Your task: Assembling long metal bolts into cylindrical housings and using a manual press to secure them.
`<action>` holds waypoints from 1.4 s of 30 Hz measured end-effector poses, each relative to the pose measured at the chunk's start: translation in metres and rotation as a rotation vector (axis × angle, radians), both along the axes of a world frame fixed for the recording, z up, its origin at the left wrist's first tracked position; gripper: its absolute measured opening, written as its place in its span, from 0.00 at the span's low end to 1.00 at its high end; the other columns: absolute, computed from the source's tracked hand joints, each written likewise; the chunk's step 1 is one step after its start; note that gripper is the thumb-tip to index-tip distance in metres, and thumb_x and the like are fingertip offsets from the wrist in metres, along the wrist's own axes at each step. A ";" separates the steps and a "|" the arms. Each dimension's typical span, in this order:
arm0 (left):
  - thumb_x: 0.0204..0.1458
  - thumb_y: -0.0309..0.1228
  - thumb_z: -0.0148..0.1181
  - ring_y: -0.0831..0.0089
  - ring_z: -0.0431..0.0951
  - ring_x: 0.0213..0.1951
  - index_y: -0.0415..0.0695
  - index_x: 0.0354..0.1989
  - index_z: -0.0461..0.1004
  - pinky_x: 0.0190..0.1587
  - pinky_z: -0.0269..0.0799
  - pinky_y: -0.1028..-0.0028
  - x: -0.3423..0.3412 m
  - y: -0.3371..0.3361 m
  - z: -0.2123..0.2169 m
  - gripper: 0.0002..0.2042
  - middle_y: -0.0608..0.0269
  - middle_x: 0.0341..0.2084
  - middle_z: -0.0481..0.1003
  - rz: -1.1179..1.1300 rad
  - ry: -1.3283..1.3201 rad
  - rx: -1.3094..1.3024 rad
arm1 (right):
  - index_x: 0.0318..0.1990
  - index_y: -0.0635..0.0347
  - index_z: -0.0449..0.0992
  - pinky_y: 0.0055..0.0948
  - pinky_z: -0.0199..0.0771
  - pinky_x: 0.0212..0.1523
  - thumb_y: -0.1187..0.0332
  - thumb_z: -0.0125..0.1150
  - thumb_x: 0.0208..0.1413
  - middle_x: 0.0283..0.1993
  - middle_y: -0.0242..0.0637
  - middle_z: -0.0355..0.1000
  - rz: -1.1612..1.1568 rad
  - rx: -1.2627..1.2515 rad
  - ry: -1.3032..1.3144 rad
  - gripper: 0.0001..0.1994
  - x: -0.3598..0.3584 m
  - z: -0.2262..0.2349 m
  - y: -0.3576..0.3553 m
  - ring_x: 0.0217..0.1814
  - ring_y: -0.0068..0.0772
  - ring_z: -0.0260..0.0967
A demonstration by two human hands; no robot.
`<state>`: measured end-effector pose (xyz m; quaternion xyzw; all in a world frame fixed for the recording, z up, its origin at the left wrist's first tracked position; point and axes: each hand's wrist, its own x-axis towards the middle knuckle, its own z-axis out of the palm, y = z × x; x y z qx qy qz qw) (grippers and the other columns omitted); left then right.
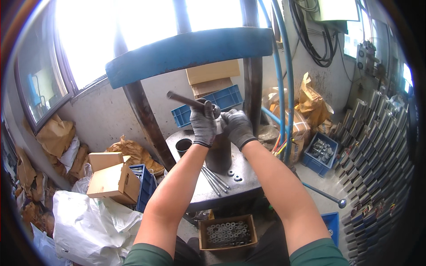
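Note:
My left hand (203,124), in a grey glove, is closed around a long dark metal rod (184,99) that slants up to the left over a dark steel cylinder (219,153). My right hand (237,126), also gloved, grips the top of that cylinder just right of the rod's end. The cylinder stands upright on a round grey press table (242,184). Several thin steel rods (215,179) lie on the table in front of the cylinder, and a short black tube (183,145) stands to its left.
A blue press crossbeam (186,51) and two rusty columns rise above the table. A cardboard box of metal rings (227,232) sits below the table. Cardboard boxes (113,179), white bags and blue crates crowd the left; stacked metal sleeves (377,146) fill the right.

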<state>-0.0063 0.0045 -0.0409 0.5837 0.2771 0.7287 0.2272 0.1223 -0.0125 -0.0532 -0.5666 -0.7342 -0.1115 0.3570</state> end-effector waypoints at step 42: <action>0.70 0.40 0.55 0.71 0.78 0.22 0.42 0.47 0.66 0.23 0.79 0.71 -0.004 0.036 0.032 0.13 0.60 0.23 0.76 -0.117 0.086 -0.281 | 0.36 0.58 0.78 0.42 0.76 0.52 0.73 0.69 0.48 0.40 0.44 0.76 -0.128 -0.001 -0.103 0.08 0.233 -0.007 -0.330 0.42 0.51 0.75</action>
